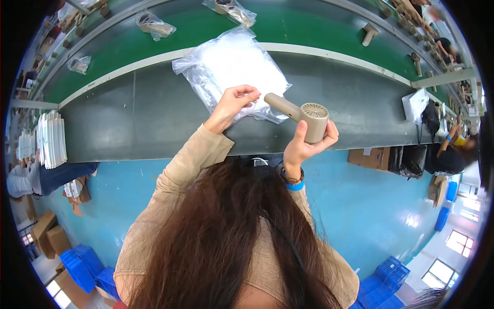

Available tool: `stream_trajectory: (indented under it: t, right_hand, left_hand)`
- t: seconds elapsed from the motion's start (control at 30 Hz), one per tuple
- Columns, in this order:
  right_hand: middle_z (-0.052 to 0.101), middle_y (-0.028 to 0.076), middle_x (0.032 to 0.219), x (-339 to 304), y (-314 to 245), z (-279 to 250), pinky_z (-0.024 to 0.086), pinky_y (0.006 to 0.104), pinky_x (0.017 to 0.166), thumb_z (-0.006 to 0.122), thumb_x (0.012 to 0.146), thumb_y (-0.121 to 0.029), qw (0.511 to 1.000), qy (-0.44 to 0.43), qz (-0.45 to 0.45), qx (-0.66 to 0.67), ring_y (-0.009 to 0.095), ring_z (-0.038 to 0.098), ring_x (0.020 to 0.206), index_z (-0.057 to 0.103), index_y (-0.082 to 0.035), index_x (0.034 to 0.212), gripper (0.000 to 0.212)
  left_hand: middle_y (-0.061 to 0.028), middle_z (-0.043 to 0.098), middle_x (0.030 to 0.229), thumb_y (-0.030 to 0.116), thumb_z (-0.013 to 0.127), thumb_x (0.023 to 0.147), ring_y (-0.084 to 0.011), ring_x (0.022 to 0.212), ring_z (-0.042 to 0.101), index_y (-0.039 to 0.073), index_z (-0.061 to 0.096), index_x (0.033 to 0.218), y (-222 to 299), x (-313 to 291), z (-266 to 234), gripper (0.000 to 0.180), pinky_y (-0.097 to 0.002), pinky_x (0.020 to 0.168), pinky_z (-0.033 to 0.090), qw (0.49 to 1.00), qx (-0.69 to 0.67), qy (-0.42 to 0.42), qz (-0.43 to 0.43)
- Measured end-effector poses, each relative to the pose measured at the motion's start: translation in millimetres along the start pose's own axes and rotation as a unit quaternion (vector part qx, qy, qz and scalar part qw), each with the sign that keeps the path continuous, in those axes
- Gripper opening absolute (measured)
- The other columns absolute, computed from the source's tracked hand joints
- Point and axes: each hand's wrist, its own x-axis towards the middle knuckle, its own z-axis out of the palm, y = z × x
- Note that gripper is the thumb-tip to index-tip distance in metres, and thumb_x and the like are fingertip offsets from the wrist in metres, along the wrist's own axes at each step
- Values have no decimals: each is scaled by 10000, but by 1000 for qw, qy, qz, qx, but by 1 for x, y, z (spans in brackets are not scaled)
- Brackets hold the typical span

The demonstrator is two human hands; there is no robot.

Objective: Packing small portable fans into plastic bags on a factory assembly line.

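Observation:
My right hand [302, 149] is closed round the head of a beige handheld fan [313, 114], fingers on its far side and thumb in front. The fan's round slotted grille faces up, and its handle [280, 104] points left toward my other hand. My left hand [234, 105] is held over the near part of a stack of clear plastic bags [231, 62], thumb and fingertips pinched together. Whether something thin is between those fingertips I cannot make out. The stack lies on the dark worktop [154, 103], its upper face bright white from glare.
Beyond a pale rail [303, 49] runs a green conveyor belt [309, 31] with bagged fans [154, 26] and a bare fan [369, 34] on it. White trays [51, 139] stand stacked at the left end. A white bag [415, 105] lies at the right, cardboard boxes [369, 157] below.

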Motion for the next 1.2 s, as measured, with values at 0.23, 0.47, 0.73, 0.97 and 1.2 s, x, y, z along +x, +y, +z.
stream_trajectory:
  t: [0.23, 0.47, 0.73, 0.97, 1.2]
  right_hand:
    - [391, 92, 1223, -2, -4, 2, 342, 404, 993, 729, 819, -308, 1000, 8, 19, 5, 228, 413, 1138, 408, -49, 1223, 577]
    - [388, 110, 1214, -8, -8, 8, 344, 408, 985, 753, 797, -309, 999, -19, 3, 27, 236, 411, 1130, 401, -43, 1229, 617]
    - [426, 138, 1165, 13, -1, 36, 396, 377, 924, 874, 651, -141, 970, -203, -128, -24, 270, 456, 1067, 451, -42, 1213, 710]
    - [507, 164, 1064, 37, -28, 61, 495, 399, 755, 870, 613, -134, 925, -315, -180, -111, 328, 555, 916, 553, -47, 1155, 634]
    - [502, 124, 1016, 55, -41, 80, 514, 391, 653, 846, 647, -244, 876, -381, -213, -203, 299, 545, 910, 555, -59, 1187, 641]
  left_hand:
    - [-3, 669, 909, 115, 674, 896, -82, 816, 594, 10, 691, 1020, 1, -9, 2, 163, -218, 730, 459, 990, 107, -7, 93]
    - [-40, 681, 894, 79, 653, 897, -114, 818, 621, -17, 702, 1022, 32, -31, 20, 165, -243, 713, 490, 923, 298, 59, 235]
    - [-72, 707, 959, 116, 636, 914, -88, 826, 611, -48, 687, 1021, 55, -28, 21, 202, -239, 792, 489, 995, -27, -9, 97]
    - [-55, 693, 885, 102, 627, 900, -90, 737, 570, -19, 675, 974, 78, -18, 24, 150, -256, 705, 474, 949, 167, 39, 263]
    - [-73, 659, 880, 79, 607, 905, -126, 723, 575, -13, 654, 977, 92, -28, 24, 126, -266, 678, 472, 866, 357, 108, 334]
